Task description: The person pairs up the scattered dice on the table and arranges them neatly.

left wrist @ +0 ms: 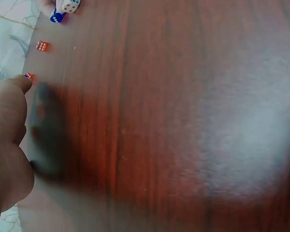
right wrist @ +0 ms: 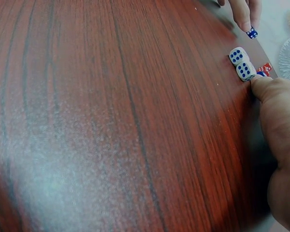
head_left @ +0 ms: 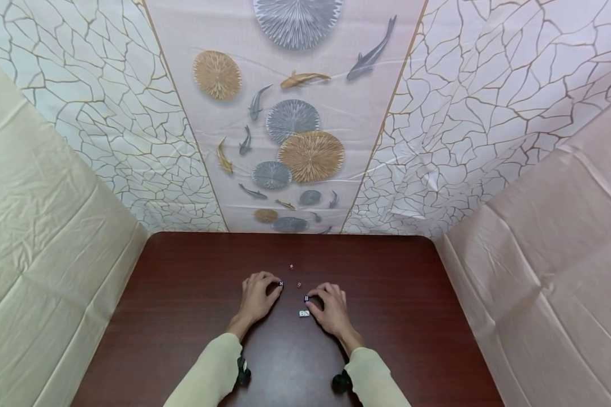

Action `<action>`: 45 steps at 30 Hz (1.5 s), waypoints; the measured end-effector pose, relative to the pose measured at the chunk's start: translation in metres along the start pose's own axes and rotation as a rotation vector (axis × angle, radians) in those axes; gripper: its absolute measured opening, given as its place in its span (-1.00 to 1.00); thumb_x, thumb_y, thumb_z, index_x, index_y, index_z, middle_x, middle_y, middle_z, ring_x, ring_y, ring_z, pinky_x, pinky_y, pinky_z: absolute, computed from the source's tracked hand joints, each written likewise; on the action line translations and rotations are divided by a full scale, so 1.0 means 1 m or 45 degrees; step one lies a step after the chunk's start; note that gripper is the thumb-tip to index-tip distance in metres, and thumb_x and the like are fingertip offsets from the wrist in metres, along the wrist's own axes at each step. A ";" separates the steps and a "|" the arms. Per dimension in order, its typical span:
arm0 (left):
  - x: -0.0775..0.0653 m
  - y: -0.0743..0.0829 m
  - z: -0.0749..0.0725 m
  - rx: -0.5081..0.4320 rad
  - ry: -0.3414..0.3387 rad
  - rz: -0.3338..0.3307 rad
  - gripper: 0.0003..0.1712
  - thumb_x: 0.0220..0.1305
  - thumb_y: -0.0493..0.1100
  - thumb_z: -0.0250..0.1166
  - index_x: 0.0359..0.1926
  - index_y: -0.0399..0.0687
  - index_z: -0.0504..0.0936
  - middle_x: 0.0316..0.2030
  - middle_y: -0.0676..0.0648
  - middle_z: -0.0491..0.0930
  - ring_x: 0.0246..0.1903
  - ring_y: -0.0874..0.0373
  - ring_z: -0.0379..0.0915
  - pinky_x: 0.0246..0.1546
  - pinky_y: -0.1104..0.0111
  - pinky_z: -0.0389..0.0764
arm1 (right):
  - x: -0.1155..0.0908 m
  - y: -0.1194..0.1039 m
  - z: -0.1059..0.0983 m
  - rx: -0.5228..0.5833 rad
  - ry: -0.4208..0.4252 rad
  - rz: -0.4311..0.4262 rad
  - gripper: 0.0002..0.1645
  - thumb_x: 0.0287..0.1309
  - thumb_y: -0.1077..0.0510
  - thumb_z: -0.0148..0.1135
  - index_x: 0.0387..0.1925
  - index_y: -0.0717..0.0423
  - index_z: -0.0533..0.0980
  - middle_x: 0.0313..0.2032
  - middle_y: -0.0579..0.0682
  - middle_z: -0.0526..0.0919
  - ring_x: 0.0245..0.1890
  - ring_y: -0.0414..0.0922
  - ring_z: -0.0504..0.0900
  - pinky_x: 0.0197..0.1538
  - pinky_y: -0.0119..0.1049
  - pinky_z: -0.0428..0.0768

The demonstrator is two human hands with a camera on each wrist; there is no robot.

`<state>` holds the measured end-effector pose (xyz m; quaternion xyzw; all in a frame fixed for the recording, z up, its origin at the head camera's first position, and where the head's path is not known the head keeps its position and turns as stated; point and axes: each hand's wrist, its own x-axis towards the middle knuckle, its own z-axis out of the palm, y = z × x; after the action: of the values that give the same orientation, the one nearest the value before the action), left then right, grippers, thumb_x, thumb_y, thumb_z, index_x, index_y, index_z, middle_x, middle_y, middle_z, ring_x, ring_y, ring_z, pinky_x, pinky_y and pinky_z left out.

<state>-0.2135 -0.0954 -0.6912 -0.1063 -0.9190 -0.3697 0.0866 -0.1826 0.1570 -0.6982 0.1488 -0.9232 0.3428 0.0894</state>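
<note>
Two hands [head_left: 257, 297] [head_left: 332, 310] pinch blue dice [head_left: 281, 284] [head_left: 306, 298], glossy table [head_left: 183, 305] below, patterned cloth [head_left: 295, 158] beyond.

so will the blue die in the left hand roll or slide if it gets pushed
The blue die is a cube with flat faces, so a gentle push would likely slide it, not roll it. The tabletop shows glare, suggesting a smooth finish, so the die may skid easily. It looks tiny beside the left hand, so it is probably light.
</note>
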 end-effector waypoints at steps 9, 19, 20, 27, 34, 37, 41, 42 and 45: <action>-0.015 0.007 0.009 -0.004 0.033 0.078 -0.84 0.44 -0.14 0.60 -0.02 -0.02 0.90 0.01 -0.07 0.80 0.16 -0.18 0.66 0.39 -0.32 0.40 | 0.000 0.001 0.000 -0.002 0.009 -0.004 -0.80 0.36 0.08 0.62 -0.03 -0.01 0.83 0.01 0.01 0.73 0.16 0.07 0.59 0.24 0.13 0.40; -0.021 0.018 0.020 0.025 0.037 0.183 -0.85 0.42 -0.12 0.61 -0.05 0.04 0.90 -0.02 -0.02 0.80 0.13 -0.14 0.67 0.36 -0.28 0.44 | 0.001 0.000 0.000 -0.009 0.002 -0.003 -0.79 0.37 0.07 0.62 -0.02 -0.01 0.83 0.02 0.02 0.73 0.15 0.08 0.59 0.25 0.14 0.41; -0.022 0.019 0.021 0.024 0.029 0.185 -0.85 0.42 -0.11 0.61 -0.04 0.04 0.90 -0.01 -0.02 0.80 0.14 -0.14 0.67 0.37 -0.27 0.44 | 0.001 0.000 0.000 -0.008 0.003 -0.003 -0.79 0.37 0.07 0.62 -0.02 0.00 0.83 0.02 0.03 0.73 0.15 0.08 0.59 0.25 0.14 0.41; -0.024 0.025 0.029 0.018 0.004 0.183 -0.83 0.41 -0.11 0.62 -0.03 0.05 0.90 0.00 -0.03 0.80 0.15 -0.12 0.64 0.27 -0.19 0.44 | 0.001 0.001 0.001 -0.017 0.003 -0.001 -0.80 0.37 0.08 0.61 -0.03 -0.01 0.82 0.03 0.03 0.73 0.16 0.08 0.59 0.24 0.14 0.41; -0.025 0.030 0.034 0.044 0.058 0.213 -0.82 0.36 -0.15 0.65 -0.05 0.02 0.90 -0.04 -0.02 0.81 0.05 -0.07 0.64 0.14 -0.12 0.41 | 0.001 0.001 0.001 -0.024 0.005 0.002 -0.81 0.37 0.08 0.62 -0.04 -0.02 0.82 0.02 0.02 0.73 0.16 0.08 0.60 0.23 0.12 0.42; -0.025 0.030 0.037 0.048 0.064 0.217 -0.82 0.35 -0.16 0.65 -0.06 0.01 0.90 -0.06 -0.02 0.81 0.03 -0.06 0.64 0.11 -0.09 0.40 | 0.001 0.001 0.001 -0.022 0.004 0.010 -0.81 0.36 0.08 0.62 -0.04 -0.03 0.82 0.02 0.02 0.74 0.16 0.09 0.60 0.22 0.11 0.41; -0.024 0.029 0.040 0.074 0.052 0.199 -0.82 0.35 -0.14 0.65 -0.06 0.03 0.90 -0.06 0.00 0.81 0.03 -0.04 0.63 0.11 -0.06 0.39 | 0.001 0.001 0.002 -0.031 0.007 0.014 -0.81 0.36 0.08 0.62 -0.05 -0.04 0.82 0.03 0.01 0.74 0.16 0.07 0.60 0.21 0.09 0.41; -0.024 0.028 0.041 0.076 0.048 0.190 -0.82 0.36 -0.13 0.65 -0.06 0.04 0.90 -0.06 0.01 0.81 0.04 -0.03 0.62 0.12 -0.06 0.38 | 0.001 0.001 0.002 -0.031 0.010 0.012 -0.81 0.36 0.07 0.62 -0.05 -0.04 0.82 0.03 0.01 0.74 0.16 0.08 0.60 0.21 0.09 0.41; -0.024 0.028 0.042 0.079 0.047 0.181 -0.82 0.35 -0.13 0.65 -0.06 0.05 0.90 -0.06 0.01 0.81 0.04 -0.04 0.63 0.13 -0.07 0.38 | 0.001 0.003 0.003 -0.032 0.034 -0.013 -0.81 0.35 0.07 0.63 -0.05 -0.04 0.82 0.02 0.01 0.73 0.15 0.08 0.60 0.18 0.08 0.41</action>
<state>-0.1867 -0.0493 -0.7077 -0.1616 -0.9184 -0.3357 0.1330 -0.1843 0.1567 -0.7022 0.1478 -0.9254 0.3326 0.1056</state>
